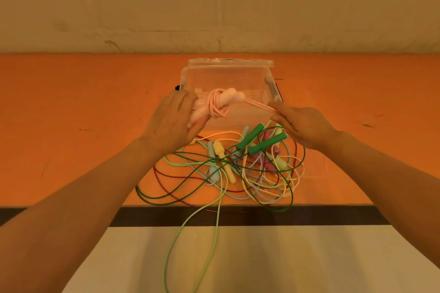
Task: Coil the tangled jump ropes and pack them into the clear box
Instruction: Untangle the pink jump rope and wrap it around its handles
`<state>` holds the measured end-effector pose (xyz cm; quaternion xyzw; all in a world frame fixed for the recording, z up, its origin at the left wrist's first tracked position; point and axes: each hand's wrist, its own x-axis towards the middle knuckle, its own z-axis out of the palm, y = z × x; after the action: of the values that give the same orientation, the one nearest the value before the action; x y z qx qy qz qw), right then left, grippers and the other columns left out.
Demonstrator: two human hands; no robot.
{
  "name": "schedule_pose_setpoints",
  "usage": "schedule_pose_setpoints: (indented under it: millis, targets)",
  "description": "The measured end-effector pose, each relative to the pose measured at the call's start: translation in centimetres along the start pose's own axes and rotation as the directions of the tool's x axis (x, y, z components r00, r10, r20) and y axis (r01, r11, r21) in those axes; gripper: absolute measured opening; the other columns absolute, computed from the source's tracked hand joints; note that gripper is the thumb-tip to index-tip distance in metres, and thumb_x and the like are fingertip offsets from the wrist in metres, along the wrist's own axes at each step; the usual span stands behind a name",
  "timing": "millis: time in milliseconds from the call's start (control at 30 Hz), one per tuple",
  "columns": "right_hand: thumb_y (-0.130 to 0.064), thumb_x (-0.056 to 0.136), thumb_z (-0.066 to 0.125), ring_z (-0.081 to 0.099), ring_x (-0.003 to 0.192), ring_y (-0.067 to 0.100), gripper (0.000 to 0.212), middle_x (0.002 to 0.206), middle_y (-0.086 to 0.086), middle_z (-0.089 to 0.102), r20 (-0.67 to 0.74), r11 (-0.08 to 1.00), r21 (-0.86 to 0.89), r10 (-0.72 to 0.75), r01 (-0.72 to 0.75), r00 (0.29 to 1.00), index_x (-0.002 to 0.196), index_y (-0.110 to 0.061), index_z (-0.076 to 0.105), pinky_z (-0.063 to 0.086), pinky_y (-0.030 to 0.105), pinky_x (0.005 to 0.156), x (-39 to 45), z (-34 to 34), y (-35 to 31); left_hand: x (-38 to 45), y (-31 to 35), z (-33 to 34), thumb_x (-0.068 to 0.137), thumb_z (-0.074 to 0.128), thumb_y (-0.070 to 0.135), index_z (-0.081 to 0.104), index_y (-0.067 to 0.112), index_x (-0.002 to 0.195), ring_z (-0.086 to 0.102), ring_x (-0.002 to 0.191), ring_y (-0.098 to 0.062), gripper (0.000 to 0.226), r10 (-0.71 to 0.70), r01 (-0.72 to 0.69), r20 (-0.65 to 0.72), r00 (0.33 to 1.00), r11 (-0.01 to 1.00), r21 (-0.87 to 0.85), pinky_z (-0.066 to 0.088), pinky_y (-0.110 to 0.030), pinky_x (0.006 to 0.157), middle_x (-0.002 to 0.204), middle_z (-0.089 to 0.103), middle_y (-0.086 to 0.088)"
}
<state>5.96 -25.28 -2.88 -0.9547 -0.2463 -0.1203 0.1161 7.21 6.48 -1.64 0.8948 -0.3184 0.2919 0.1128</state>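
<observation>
The left hand (172, 121) is gripping the pink jump rope (220, 104), fingers curled round the near ends of its two pink handles, with the cord wound in loops about them. The bundle is jutting out to the right of that hand, hovering over the near wall of the clear box (227, 76). The right hand (301, 126) is pinching the loose end of the pink cord between thumb and fingertips, and that doubled strand is stretching taut from the bundle across to it.

The clear box is sitting open on the orange tabletop (71, 114) just beyond both hands, its lid (230, 63) standing at the far side.

Below and between the hands, the tangled pile (238, 166) is lying on the tabletop, near the box. In it, two green handles (259, 139) are lying side by side on top, a yellow handle (223, 160) is lying to their left, and a pale blue one beside that. Dark green, maroon, pale green, cream and blue cords are looping through one another; how many ropes exactly I cannot tell. One pale green cord (190, 233) is trailing off the near edge.
</observation>
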Motion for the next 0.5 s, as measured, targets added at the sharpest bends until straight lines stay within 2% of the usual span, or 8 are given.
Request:
schedule_pose_setpoints:
  millis: [100, 200, 233, 267, 333, 367, 433, 500]
  targets:
    - [-0.041, 0.1, 0.037, 0.066, 0.077, 0.04, 0.045, 0.107, 0.016, 0.068, -0.096, 0.993, -0.065, -0.106, 0.1, 0.99, 0.133, -0.012, 0.049, 0.048, 0.037, 0.059, 0.6, 0.4, -0.6, 0.2, 0.6, 0.4, 0.092, 0.041, 0.042, 0.056, -0.004, 0.102, 0.051, 0.08, -0.034, 0.049, -0.154, 0.154, 0.046, 0.987, 0.988, 0.005, 0.042, -0.041, 0.068, 0.092, 0.057, -0.019]
    - [-0.034, 0.097, 0.037, 0.063, 0.061, 0.033, 0.031, 0.093, 0.009, 0.069, -0.132, 0.967, -0.182, -0.203, 0.178, 0.97, 0.124, -0.02, 0.045, 0.045, 0.03, 0.043, 1.0, 0.9, -1.1, 1.1, 1.2, 0.6, 0.093, 0.044, 0.043, 0.056, -0.002, 0.103, 0.051, 0.087, -0.035, 0.047, -0.324, 0.324, 0.048, 0.945, 0.946, 0.006, 0.038, -0.037, 0.067, 0.095, 0.057, -0.019]
    - [-0.028, 0.096, 0.044, 0.062, 0.061, 0.032, 0.028, 0.09, 0.007, 0.067, -0.126, 0.956, -0.223, -0.222, 0.191, 0.967, 0.124, -0.022, 0.043, 0.042, 0.028, 0.041, 1.0, 1.1, -0.9, 1.4, 1.2, 0.6, 0.094, 0.046, 0.042, 0.056, -0.001, 0.105, 0.05, 0.092, -0.034, 0.045, -0.406, 0.407, 0.058, 0.912, 0.913, 0.004, 0.037, -0.038, 0.069, 0.099, 0.056, -0.018]
    - [-0.019, 0.093, 0.055, 0.062, 0.062, 0.031, 0.034, 0.087, 0.006, 0.066, -0.121, 0.951, -0.242, -0.225, 0.192, 0.967, 0.124, -0.021, 0.043, 0.04, 0.027, 0.04, 1.0, 1.2, -0.7, 1.7, 1.1, 0.6, 0.095, 0.047, 0.041, 0.055, 0.0, 0.108, 0.049, 0.096, -0.034, 0.044, -0.476, 0.476, 0.073, 0.876, 0.879, 0.015, 0.037, -0.038, 0.072, 0.103, 0.056, -0.018]
    - [-0.007, 0.081, 0.072, 0.062, 0.062, 0.03, 0.055, 0.085, 0.006, 0.065, -0.125, 0.946, -0.262, -0.229, 0.19, 0.965, 0.125, -0.021, 0.043, 0.038, 0.026, 0.039, 0.9, 1.5, -0.2, 1.9, 1.0, 0.8, 0.095, 0.047, 0.042, 0.054, 0.001, 0.11, 0.048, 0.101, -0.033, 0.045, -0.537, 0.535, 0.093, 0.839, 0.844, 0.045, 0.038, -0.04, 0.074, 0.108, 0.055, -0.018]
    - [-0.007, 0.081, 0.072, 0.062, 0.062, 0.029, 0.054, 0.084, 0.006, 0.065, -0.144, 0.944, -0.262, -0.246, 0.202, 0.959, 0.124, -0.021, 0.043, 0.039, 0.026, 0.038, 0.9, 1.7, -0.2, 1.9, 1.0, 0.9, 0.095, 0.046, 0.043, 0.054, 0.001, 0.11, 0.048, 0.102, -0.033, 0.045, -0.555, 0.554, 0.108, 0.825, 0.831, 0.043, 0.038, -0.04, 0.075, 0.109, 0.055, -0.017]
    - [-0.02, 0.094, 0.053, 0.062, 0.061, 0.029, 0.03, 0.081, 0.006, 0.064, -0.171, 0.944, -0.228, -0.28, 0.239, 0.944, 0.122, -0.021, 0.043, 0.043, 0.029, 0.038, 1.0, 1.8, -0.9, 2.1, 1.4, 1.0, 0.095, 0.043, 0.046, 0.054, 0.002, 0.109, 0.048, 0.102, -0.032, 0.047, -0.596, 0.598, 0.13, 0.792, 0.801, 0.028, 0.038, -0.04, 0.073, 0.109, 0.056, -0.017]
    - [-0.03, 0.097, 0.037, 0.062, 0.063, 0.03, 0.027, 0.08, 0.005, 0.063, -0.159, 0.947, -0.153, -0.306, 0.283, 0.939, 0.121, -0.021, 0.045, 0.046, 0.033, 0.039, 1.2, 2.0, -1.6, 2.5, 1.7, 1.2, 0.095, 0.042, 0.047, 0.055, 0.002, 0.108, 0.049, 0.101, -0.033, 0.048, -0.643, 0.65, 0.149, 0.752, 0.76, -0.006, 0.037, -0.038, 0.071, 0.107, 0.056, -0.017]
